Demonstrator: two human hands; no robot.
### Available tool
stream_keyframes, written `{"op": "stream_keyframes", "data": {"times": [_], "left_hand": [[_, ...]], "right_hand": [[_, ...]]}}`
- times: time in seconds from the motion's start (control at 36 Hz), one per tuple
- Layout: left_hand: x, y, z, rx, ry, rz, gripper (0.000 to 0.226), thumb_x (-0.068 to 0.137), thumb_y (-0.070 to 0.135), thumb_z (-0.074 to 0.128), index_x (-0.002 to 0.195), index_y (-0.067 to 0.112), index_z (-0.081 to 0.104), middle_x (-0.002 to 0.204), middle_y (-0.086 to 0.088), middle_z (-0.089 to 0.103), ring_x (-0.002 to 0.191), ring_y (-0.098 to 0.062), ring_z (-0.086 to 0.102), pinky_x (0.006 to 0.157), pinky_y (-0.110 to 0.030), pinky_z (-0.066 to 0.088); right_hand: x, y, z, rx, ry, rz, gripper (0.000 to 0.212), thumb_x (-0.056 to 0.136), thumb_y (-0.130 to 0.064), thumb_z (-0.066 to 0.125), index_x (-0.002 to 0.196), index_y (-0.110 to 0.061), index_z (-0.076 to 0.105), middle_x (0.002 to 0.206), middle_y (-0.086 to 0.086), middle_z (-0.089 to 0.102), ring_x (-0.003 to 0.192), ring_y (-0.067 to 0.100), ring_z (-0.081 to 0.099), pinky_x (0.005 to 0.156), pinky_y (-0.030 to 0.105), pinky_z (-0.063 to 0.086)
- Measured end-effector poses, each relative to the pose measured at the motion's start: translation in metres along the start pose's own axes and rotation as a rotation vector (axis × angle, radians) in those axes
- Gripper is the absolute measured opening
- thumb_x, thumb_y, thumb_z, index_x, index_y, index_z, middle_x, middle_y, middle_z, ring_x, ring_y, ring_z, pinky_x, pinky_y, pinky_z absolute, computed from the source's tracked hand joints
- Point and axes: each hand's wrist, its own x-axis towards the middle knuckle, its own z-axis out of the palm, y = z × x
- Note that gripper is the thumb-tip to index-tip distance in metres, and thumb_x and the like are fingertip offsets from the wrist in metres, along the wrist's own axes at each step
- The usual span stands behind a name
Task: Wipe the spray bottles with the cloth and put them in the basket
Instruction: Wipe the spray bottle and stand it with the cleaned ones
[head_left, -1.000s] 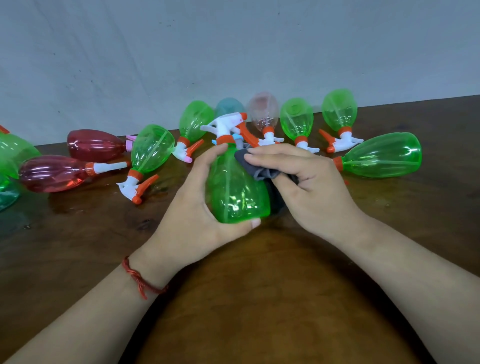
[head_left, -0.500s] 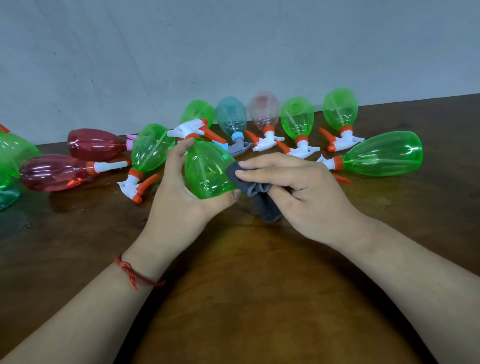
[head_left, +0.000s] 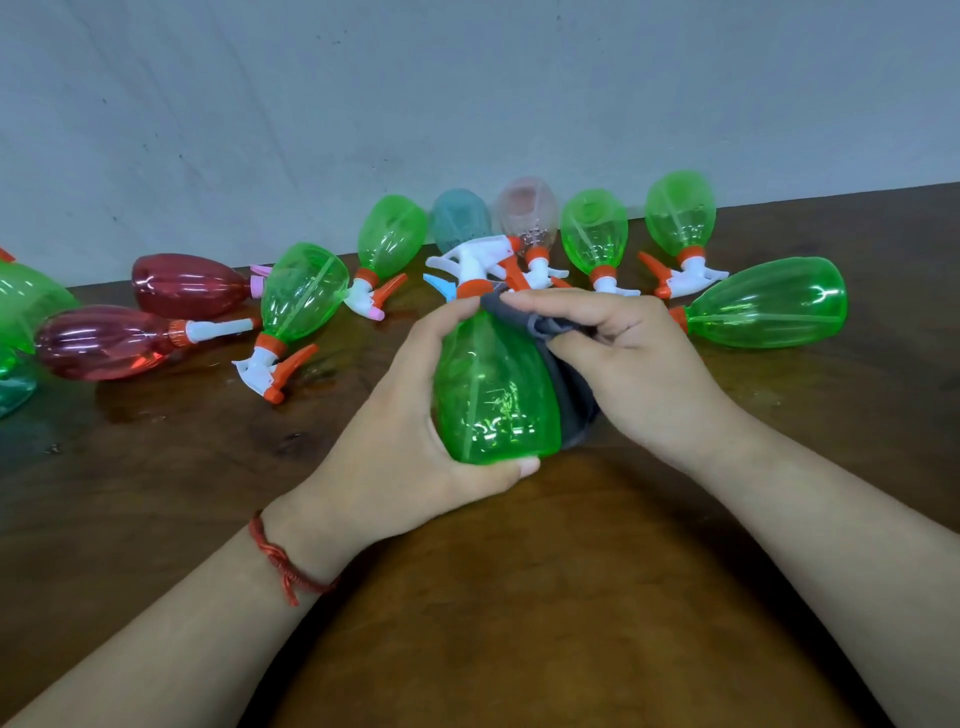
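Wipe step underway: left hand wraps the green spray bottle mid-table, nozzle pointing far. Right hand pinches the grey cloth against its right side. Next: likely finish wiping, then basket, which is not in view.

Left hand grips a green spray bottle while right hand presses a grey cloth against it.

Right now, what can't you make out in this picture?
Basket: nowhere in the head view.
Far-left green bottles: cut off by the frame edge.
Grey cloth: mostly hidden behind the held green bottle and the right hand.
Teal back bottle: neck hidden behind the held bottle's sprayer.
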Motion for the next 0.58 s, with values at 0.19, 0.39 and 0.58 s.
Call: {"op": "stream_keyframes", "data": {"times": [0.19,0.39,0.58], "left_hand": [[-0.0003,-0.0001,-0.0075,-0.157,-0.084,-0.01,0.121,0.074,0.016,0.097,0.167,0.02,0.02,0.162,0.011,0.045,0.149,-0.013,0.049,0.117,-0.027,0.045],[0.0029,-0.0048,-0.0062,0.005,-0.043,0.059,0.119,0.073,0.015,0.1,0.164,0.018,0.024,0.157,0.002,0.049,0.144,-0.023,0.055,0.118,-0.047,0.047],[0.0045,-0.0075,-0.0086,-0.004,0.142,0.02,0.115,0.072,0.029,0.1,0.164,0.022,0.031,0.161,0.005,0.047,0.149,-0.018,0.049,0.123,-0.043,0.043]], "right_hand": [[-0.0006,-0.0025,0.0015,0.188,0.073,-0.012,0.051,0.095,0.019,0.051,0.116,-0.019,0.078,0.12,-0.004,0.078,0.121,0.014,0.07,0.106,0.029,0.052],[-0.0048,0.0005,0.0041,-0.02,0.069,-0.098,0.046,0.096,0.017,0.053,0.123,-0.013,0.077,0.13,-0.004,0.075,0.128,0.007,0.065,0.112,0.028,0.049],[-0.0091,0.0031,0.0081,-0.181,0.01,-0.216,0.045,0.096,0.017,0.054,0.124,-0.009,0.076,0.133,-0.001,0.072,0.134,0.01,0.061,0.119,0.036,0.044]]}}
